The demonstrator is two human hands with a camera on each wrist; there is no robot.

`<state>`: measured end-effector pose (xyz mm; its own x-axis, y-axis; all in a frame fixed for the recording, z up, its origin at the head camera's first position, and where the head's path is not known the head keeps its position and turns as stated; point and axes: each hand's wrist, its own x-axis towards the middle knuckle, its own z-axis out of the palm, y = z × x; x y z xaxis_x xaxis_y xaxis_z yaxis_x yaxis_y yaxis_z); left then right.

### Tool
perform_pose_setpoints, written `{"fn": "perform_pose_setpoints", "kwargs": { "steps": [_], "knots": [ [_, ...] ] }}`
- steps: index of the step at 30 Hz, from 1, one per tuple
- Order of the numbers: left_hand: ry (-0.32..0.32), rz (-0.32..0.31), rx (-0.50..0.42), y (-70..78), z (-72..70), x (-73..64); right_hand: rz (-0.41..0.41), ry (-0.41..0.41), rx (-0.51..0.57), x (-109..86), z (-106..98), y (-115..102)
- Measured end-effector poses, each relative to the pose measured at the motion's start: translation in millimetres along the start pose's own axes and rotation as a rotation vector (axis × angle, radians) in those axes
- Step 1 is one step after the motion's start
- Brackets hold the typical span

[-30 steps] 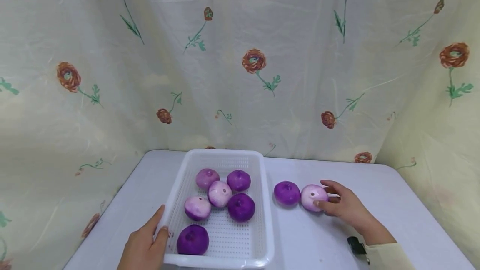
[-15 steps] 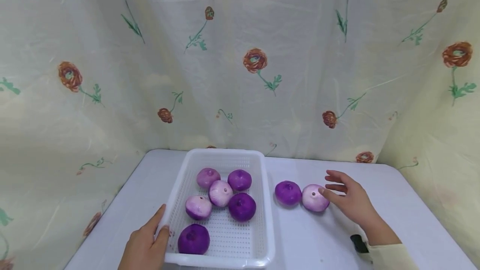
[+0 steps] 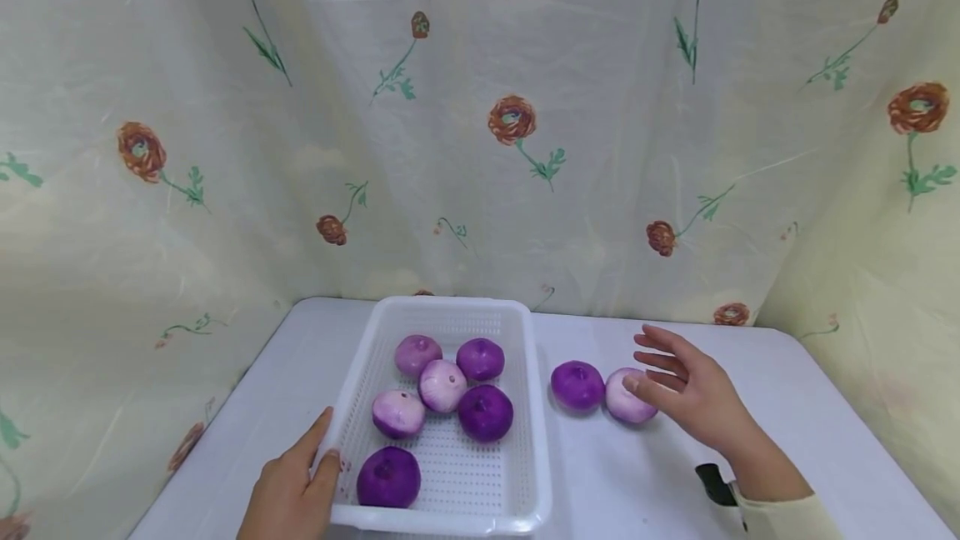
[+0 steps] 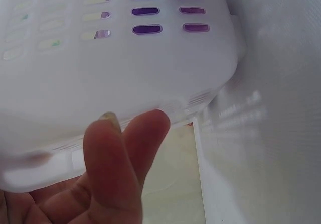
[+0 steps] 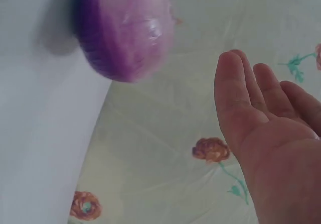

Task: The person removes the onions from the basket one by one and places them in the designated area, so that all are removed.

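In the head view a white plastic basket [image 3: 537, 432] with perforated walls holds several purple onions [image 3: 486, 414], some of them paler. At its near left corner my left hand [image 3: 288, 482] grips the rim; the left wrist view shows fingers [image 4: 113, 169] curled at the edge of the basket wall [image 4: 125, 83]. Right of the basket, a dark purple onion [image 3: 577, 387] and a pale onion [image 3: 627, 403] sit side by side on the table. Over the pale onion hovers my right hand [image 3: 701, 398], fingers spread and holding nothing. The right wrist view shows that hand apart from the onion [image 5: 128, 30].
The white table [image 3: 600, 490] runs back to a cream curtain [image 3: 585, 190] printed with orange flowers, which also covers both sides. A dark strap [image 3: 716, 484] shows at the right wrist, by the sleeve.
My right hand has let go of the pale onion and risen up and back from it, then shifted slightly left above it. The left hand and basket have stayed in place.
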<state>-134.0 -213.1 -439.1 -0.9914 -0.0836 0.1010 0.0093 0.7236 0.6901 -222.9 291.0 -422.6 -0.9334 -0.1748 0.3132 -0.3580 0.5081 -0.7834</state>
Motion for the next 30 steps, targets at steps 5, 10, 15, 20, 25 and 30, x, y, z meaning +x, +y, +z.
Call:
{"fn": "perform_pose_setpoints", "kwargs": {
  "steps": [5, 10, 15, 20, 25, 30],
  "knots": [
    [0.015, 0.009, 0.002, -1.2, -1.5, -1.1, -0.072, -0.014, 0.011, -0.8, 5, -15],
    [0.030, 0.025, 0.000, -2.6, -2.1, -1.4, -0.106, -0.016, 0.020, -2.1, 11, -27],
    [0.032, 0.027, -0.012, -2.6, -0.2, -1.1, -0.115, -0.026, 0.010, -5.4, 19, -35],
    [0.049, 0.036, -0.029, -1.0, 2.9, -2.1, -0.118, -0.023, -0.047, -9.3, 31, -45],
    [0.059, 0.040, -0.037, -0.6, 3.8, -2.5, -0.162, -0.018, -0.126, -2.4, 46, -58],
    [0.067, 0.046, -0.034, -1.7, 1.1, -1.8, -0.218, -0.069, -0.179, 15.5, 59, -81]
  ]
}}
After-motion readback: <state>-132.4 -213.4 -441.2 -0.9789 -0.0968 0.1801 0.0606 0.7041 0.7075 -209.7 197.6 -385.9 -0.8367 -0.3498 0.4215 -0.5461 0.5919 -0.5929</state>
